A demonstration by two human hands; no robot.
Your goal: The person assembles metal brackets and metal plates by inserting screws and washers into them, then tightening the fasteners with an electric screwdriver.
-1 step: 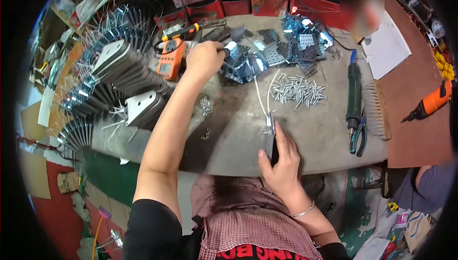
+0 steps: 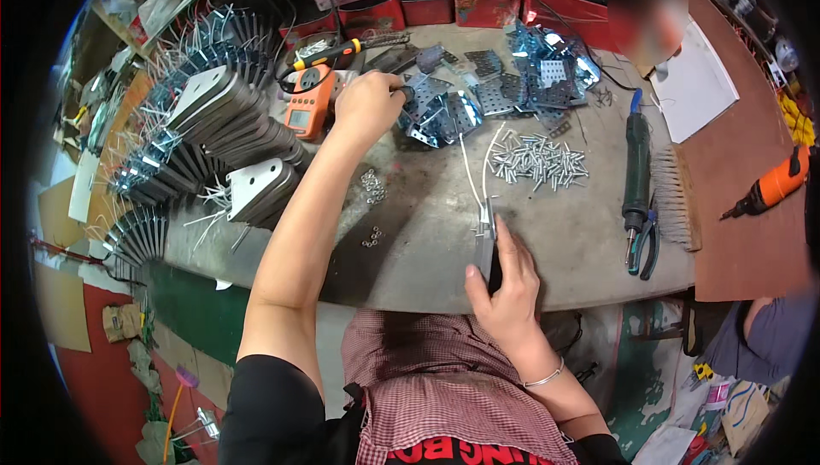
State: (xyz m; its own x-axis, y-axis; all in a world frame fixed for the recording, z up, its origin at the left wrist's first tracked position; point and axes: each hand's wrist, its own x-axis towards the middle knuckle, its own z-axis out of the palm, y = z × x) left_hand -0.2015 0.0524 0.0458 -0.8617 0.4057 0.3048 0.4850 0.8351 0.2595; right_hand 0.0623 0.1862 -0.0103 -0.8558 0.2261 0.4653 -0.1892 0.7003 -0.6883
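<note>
My right hand point(image 2: 506, 286) grips a narrow grey metal part point(image 2: 484, 239) on edge at the bench's front. Two white wires point(image 2: 470, 170) rise from its far end, where small screws stick out. My left hand point(image 2: 369, 105) reaches to the left edge of a pile of shiny bluish perforated metal plates point(image 2: 448, 119). Its fingers are curled together at a dark thing that I cannot make out, and the fingertips are partly hidden. Loose silvery screws point(image 2: 540, 163) lie heaped beyond the right hand. Small nuts point(image 2: 372, 187) are scattered right of my left forearm.
Stacked grey plates point(image 2: 226, 115) with wires crowd the left. An orange multimeter point(image 2: 307, 106) stands near my left hand. To the right lie a dark green electric screwdriver point(image 2: 635, 162), pliers point(image 2: 649, 247), a brush point(image 2: 675, 196) and an orange power tool point(image 2: 773, 181). Red bins point(image 2: 427, 10) line the back.
The whole view has shifted very slightly. Both hands keep nearly the same places, the right one still on the wired metal part.
</note>
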